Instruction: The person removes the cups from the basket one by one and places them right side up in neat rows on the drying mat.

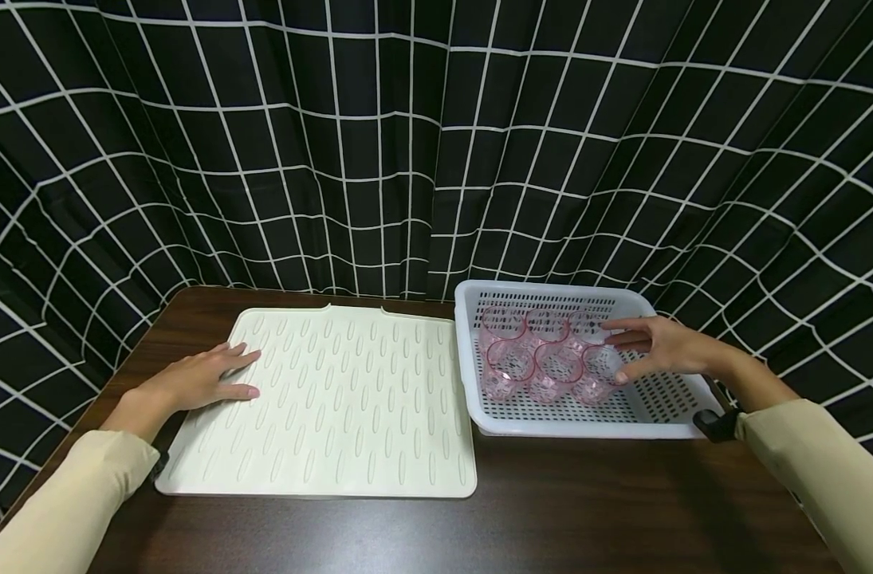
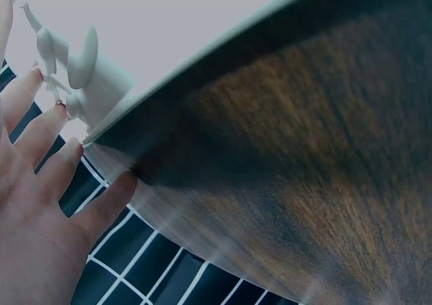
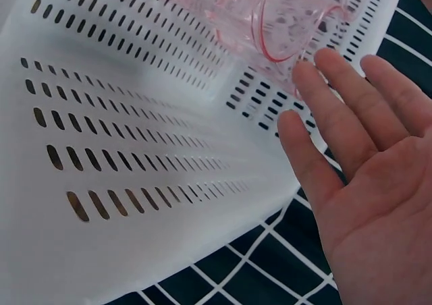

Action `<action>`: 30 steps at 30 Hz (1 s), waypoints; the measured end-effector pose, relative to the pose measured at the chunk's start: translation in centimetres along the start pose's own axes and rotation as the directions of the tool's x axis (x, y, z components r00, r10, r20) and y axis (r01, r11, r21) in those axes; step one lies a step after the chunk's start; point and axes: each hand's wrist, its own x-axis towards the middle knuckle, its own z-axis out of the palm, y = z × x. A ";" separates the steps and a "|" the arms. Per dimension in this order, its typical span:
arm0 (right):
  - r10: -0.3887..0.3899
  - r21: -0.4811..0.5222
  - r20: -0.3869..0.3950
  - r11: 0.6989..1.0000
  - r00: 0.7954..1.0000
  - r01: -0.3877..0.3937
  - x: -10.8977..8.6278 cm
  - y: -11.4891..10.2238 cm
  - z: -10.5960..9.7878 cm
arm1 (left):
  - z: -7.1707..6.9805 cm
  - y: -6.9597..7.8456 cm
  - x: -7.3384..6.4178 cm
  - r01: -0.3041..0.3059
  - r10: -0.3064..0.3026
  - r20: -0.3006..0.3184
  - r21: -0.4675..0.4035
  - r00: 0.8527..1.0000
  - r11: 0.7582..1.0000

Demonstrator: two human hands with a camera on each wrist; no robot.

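A white draining mat (image 1: 357, 414) with raised oval ridges lies on the table at the left. My left hand (image 1: 192, 383) rests at its left edge, fingers spread, holding nothing; in the left wrist view the fingers (image 2: 50, 136) reach along the mat's edge. To the right, several clear glasses with pink rims (image 1: 510, 363) stand in two rows in a white perforated basket (image 1: 587, 430). My right hand (image 1: 669, 347) reaches over the basket beside the rightmost glasses, thumb and fingers apart. In the right wrist view its fingertips are close to a pink rim (image 3: 270, 55).
The dark wooden table (image 1: 551, 502) extends in front of the mat and basket. Behind and at both sides hangs a black curtain (image 1: 379, 143) with a white grid. The basket's raised wall (image 3: 121, 156) surrounds the glasses.
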 end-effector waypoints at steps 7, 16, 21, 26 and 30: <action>0.012 0.024 0.027 1.000 1.000 -0.013 0.3 0.2 0.2 | 0.3 -0.1 0.1 0.003 -0.003 -0.009 -0.002 1.000 1.000; -0.019 0.024 0.067 1.000 0.998 0.018 0.3 0.4 0.2 | 0.3 -0.2 0.2 0.009 -0.009 -0.008 -0.004 1.000 1.000; -0.046 -0.005 0.097 0.999 0.994 0.047 0.4 0.2 0.2 | 0.3 -0.2 0.2 0.010 -0.010 -0.008 -0.012 1.000 1.000; -0.046 -0.004 0.125 0.999 0.991 0.047 0.5 0.1 0.5 | 0.3 -0.2 0.1 0.011 -0.011 -0.005 -0.014 1.000 1.000; -0.043 -0.022 0.129 0.999 0.991 0.047 0.6 0.1 0.8 | 0.3 -0.1 0.2 0.011 -0.011 -0.002 -0.015 1.000 1.000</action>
